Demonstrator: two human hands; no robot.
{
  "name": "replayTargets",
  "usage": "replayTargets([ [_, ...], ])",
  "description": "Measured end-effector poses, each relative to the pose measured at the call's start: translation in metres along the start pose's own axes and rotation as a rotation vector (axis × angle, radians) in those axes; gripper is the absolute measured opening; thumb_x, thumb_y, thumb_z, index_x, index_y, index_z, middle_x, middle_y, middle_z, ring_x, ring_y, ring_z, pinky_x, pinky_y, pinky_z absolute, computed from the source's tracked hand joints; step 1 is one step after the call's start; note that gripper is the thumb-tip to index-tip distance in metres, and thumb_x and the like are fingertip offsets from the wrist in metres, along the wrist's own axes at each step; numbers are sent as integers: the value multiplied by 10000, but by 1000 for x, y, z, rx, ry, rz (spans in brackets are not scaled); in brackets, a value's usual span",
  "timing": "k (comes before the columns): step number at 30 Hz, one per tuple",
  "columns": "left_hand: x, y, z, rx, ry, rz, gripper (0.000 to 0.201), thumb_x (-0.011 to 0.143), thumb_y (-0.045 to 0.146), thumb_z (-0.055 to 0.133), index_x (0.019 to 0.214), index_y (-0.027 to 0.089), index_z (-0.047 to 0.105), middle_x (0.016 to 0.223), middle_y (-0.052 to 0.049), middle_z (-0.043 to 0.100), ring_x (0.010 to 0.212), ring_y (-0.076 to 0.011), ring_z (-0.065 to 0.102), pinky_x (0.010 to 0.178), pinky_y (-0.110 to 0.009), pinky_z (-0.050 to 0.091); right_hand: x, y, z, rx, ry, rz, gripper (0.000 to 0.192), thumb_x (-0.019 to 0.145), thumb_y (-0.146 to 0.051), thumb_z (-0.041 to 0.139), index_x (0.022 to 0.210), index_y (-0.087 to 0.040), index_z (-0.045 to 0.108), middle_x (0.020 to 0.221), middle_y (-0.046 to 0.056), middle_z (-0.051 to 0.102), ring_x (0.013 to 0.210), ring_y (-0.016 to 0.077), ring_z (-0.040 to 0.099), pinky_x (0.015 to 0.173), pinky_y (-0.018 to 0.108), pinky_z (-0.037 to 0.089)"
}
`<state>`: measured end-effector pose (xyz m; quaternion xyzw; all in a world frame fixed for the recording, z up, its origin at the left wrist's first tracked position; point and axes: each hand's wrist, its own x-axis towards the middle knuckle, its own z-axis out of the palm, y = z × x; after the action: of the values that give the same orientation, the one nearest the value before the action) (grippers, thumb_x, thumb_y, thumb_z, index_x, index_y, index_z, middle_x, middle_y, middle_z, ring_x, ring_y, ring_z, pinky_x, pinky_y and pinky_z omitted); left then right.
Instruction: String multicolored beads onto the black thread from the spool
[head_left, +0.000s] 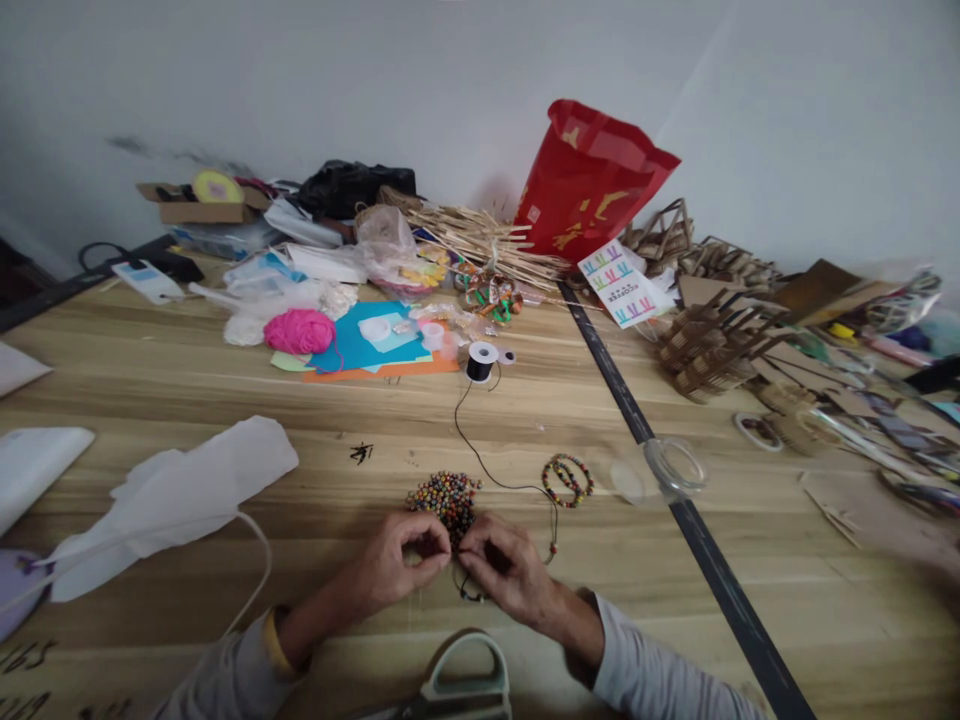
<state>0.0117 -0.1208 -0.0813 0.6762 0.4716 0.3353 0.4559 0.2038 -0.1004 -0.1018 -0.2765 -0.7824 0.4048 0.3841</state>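
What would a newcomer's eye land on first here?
Probably the two hands, left hand and right hand, pinched together at the near edge beside a pile of colourful beads. Then the red bag against the back wall and the pink yarn ball.

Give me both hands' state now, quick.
Left hand: fingers pinched shut at the bead pile; held item too small to tell.
Right hand: pinched shut on the black cord.
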Motion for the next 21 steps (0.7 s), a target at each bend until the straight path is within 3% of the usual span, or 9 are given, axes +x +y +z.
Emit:
replayTargets([
  [11,1,-11,2,-154,-5,-125,158,671,224,601,721,88,666,670,-69,641,612,-143,564,589,-226,451,2,-5,-2,-15,-23,6,120,873,-190,513,766,-160,559,671,22,534,636,121,489,581,220,381],
  [21,0,-14,2,-165,7,-82,164,684,211,609,744,87,698,702,-84,665,647,-154,601,612,-230,473,3,-6,-3,-44,-38,-15,117,864,-175,505,758,-156,550,656,17,525,615,112,471,558,211,360],
])
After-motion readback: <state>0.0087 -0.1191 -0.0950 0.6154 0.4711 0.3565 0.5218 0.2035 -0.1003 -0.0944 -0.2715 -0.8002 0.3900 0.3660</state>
